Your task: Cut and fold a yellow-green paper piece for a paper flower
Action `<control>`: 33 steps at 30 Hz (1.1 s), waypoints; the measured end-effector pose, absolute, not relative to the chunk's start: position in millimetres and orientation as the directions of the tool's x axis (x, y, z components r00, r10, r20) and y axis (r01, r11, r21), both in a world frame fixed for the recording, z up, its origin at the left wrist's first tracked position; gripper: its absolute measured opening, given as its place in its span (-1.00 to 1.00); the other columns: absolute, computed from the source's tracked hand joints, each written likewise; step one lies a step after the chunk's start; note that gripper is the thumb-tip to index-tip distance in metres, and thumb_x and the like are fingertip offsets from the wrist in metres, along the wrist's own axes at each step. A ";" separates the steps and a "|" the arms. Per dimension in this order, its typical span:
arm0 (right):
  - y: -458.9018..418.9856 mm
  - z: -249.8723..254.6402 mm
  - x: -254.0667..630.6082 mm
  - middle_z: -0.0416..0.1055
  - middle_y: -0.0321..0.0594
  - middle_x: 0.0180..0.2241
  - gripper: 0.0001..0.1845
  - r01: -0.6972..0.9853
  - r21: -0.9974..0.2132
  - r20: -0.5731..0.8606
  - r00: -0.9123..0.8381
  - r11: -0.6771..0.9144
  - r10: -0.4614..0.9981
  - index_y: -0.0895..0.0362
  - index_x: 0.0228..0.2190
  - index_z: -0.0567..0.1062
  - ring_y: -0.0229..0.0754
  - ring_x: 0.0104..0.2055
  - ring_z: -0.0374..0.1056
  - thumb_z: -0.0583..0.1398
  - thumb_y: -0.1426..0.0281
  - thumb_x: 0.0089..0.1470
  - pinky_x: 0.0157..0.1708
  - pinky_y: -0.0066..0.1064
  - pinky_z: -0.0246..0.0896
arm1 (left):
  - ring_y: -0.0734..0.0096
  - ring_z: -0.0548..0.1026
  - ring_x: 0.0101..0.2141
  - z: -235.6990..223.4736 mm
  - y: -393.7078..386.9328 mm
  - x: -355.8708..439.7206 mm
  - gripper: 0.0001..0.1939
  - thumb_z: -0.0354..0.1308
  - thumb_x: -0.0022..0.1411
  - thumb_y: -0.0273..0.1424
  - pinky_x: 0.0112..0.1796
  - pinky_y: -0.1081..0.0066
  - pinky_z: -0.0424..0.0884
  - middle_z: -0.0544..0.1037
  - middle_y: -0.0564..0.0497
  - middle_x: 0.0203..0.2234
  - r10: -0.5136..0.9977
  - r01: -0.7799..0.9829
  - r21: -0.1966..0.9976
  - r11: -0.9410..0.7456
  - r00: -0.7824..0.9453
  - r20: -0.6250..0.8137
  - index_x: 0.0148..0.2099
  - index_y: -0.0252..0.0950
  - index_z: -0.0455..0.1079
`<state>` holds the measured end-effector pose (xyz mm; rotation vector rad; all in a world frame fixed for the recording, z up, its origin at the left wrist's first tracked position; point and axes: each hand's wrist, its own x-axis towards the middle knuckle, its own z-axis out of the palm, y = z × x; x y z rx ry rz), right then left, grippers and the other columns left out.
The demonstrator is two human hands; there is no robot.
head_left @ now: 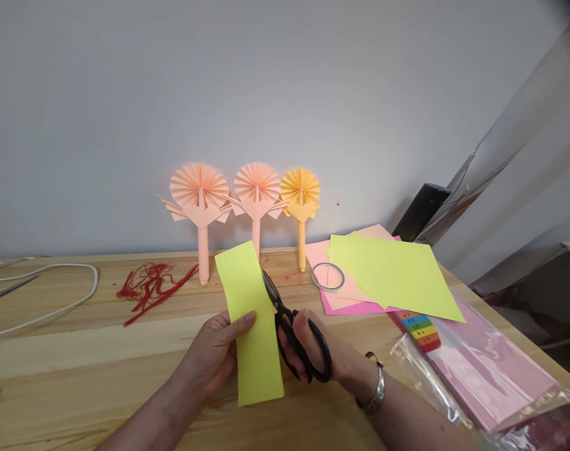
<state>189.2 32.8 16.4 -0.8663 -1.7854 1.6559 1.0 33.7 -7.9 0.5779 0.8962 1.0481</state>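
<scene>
My left hand (219, 351) grips a folded strip of yellow-green paper (257, 369) by its left edge, thumb on top and fingers behind. The strip is held up at a slight tilt above the table. In my right hand (316, 347) is a pair of black-handled scissors (323, 351), with my fingers through the loops. The blades point up and to the left, close along the paper's right edge; whether they touch it I cannot tell. Beyond the strip, two pink paper fans (203, 244) and a yellow paper fan (302, 241) lean against the wall.
Red threads (148, 288) lie left of the fans. A white cable (69, 266) loops at the far left. On the right are loose coloured sheets (398, 269), a roll of tape (327, 288) and a plastic-wrapped paper pack (505, 376). A black cylinder (421, 210) stands behind them.
</scene>
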 end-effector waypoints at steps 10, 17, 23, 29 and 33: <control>33.2 24.8 191.7 0.13 -0.40 -0.75 -0.30 0.114 -0.992 -0.041 -0.656 0.045 0.753 0.17 -0.47 0.24 -0.39 -0.72 0.07 -0.28 -0.18 0.06 -0.69 -0.53 -0.03 | 0.30 0.55 -0.49 -4.9 31.5 1.6 -0.84 0.28 0.03 -0.44 -0.42 0.36 0.48 0.64 -0.15 -0.46 0.910 -0.475 0.776 0.415 0.220 -0.351 -0.30 -0.42 0.53; 33.1 19.8 189.7 0.12 -0.40 -0.76 -0.29 0.069 -0.997 -0.013 -0.638 0.041 0.770 0.18 -0.51 0.26 -0.40 -0.75 0.06 -0.25 -0.17 0.07 -0.73 -0.54 -0.07 | 0.31 0.55 -0.49 -4.7 31.0 3.4 -0.84 0.27 0.04 -0.43 -0.42 0.37 0.47 0.64 -0.16 -0.45 0.905 -0.471 0.773 0.425 0.239 -0.352 -0.29 -0.41 0.54; 35.2 18.1 185.5 0.15 -0.39 -0.79 -0.33 0.068 -0.998 -0.033 -0.628 0.012 0.777 0.15 -0.53 0.26 -0.38 -0.77 0.07 -0.14 -0.21 0.01 -0.73 -0.51 -0.03 | 0.28 0.55 -0.49 -4.6 30.7 3.0 -0.84 0.24 0.07 -0.42 -0.39 0.34 0.47 0.64 -0.16 -0.46 0.902 -0.476 0.768 0.428 0.271 -0.335 -0.29 -0.40 0.54; 34.7 18.3 182.7 0.15 -0.35 -0.82 -0.31 0.086 -0.996 -0.023 -0.609 0.037 0.793 0.13 -0.65 0.23 -0.34 -0.74 0.13 -0.18 -0.20 0.04 -0.69 -0.47 0.05 | 0.22 0.56 -0.50 -3.3 30.0 4.0 -0.81 0.25 0.06 -0.41 -0.41 0.29 0.47 0.64 -0.19 -0.47 0.902 -0.469 0.772 0.428 0.269 -0.337 -0.27 -0.41 0.54; 32.9 14.8 181.1 0.14 -0.36 -0.82 -0.31 0.083 -0.995 -0.004 -0.593 0.056 0.805 0.15 -0.65 0.22 -0.37 -0.75 0.12 -0.21 -0.14 0.11 -0.67 -0.50 0.06 | 0.20 0.57 -0.48 -3.4 29.7 3.9 -0.81 0.26 0.05 -0.41 -0.40 0.29 0.47 0.64 -0.18 -0.46 0.905 -0.469 0.775 0.423 0.254 -0.341 -0.27 -0.41 0.55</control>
